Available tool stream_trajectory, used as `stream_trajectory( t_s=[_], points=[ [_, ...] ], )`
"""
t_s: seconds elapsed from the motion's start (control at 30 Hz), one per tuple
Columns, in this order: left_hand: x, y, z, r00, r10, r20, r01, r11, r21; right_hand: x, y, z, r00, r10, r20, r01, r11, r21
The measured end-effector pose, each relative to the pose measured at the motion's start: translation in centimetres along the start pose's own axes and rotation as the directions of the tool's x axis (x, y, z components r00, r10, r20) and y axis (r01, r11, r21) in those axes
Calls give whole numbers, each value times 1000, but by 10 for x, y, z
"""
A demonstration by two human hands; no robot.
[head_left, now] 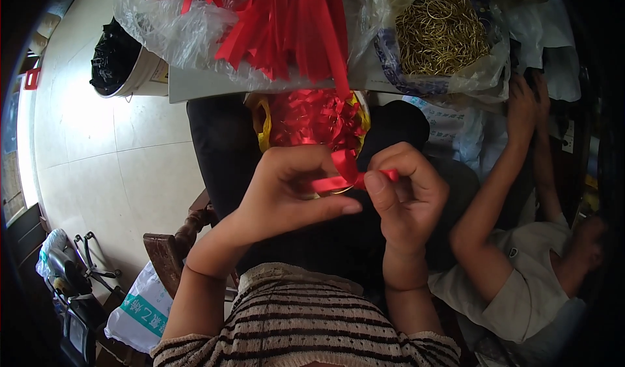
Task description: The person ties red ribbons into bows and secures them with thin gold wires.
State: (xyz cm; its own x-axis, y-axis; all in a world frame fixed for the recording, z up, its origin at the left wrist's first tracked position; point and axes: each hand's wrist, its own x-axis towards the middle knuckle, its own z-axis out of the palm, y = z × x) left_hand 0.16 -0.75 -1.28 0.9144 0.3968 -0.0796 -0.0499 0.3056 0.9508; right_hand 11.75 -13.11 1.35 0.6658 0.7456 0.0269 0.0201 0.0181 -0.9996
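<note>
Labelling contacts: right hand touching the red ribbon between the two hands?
Touching: the head view shows the right hand pinching the red ribbon between thumb and fingers, a bit showing past the thumb.

White characters run along the green band (144,316) of a white sack (153,283); blue-green ones mark a pale bag (449,131). The bucket (135,77) perhaps bears print, too small to read.

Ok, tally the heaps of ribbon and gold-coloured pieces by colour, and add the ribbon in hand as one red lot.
Red: 3 (ribbon bundle above the table, red pieces in the yellow-edged container, held ribbon in the right hand)
Gold-coloured: 1 (gold heap)
Total: 4
</note>
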Motion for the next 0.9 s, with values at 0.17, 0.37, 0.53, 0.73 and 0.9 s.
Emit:
stream_trajectory(
  t_s=[0.17,0.37,0.53,0.73,0.9],
  points=[
    [3,8,-10,974,-135,182,159,980,-123,4,-4,-7,986,-146,84,159,969,-191],
    [6,9,-8,988,-59,144,76,991,-113,3,-8,-13,992,-60,112,69,994,-80],
    [5,1,-4,997,65,45,-66,998,9,-6,-5,-4,985,159,64,-171,950,261],
    [8,-1,-3,948,313,55,-314,893,324,-10,2,10,979,197,-53,-171,935,309],
    [13,8,-21,905,322,277,-398,871,288,-5,0,-10,901,332,280,-434,716,547]
  ],
)
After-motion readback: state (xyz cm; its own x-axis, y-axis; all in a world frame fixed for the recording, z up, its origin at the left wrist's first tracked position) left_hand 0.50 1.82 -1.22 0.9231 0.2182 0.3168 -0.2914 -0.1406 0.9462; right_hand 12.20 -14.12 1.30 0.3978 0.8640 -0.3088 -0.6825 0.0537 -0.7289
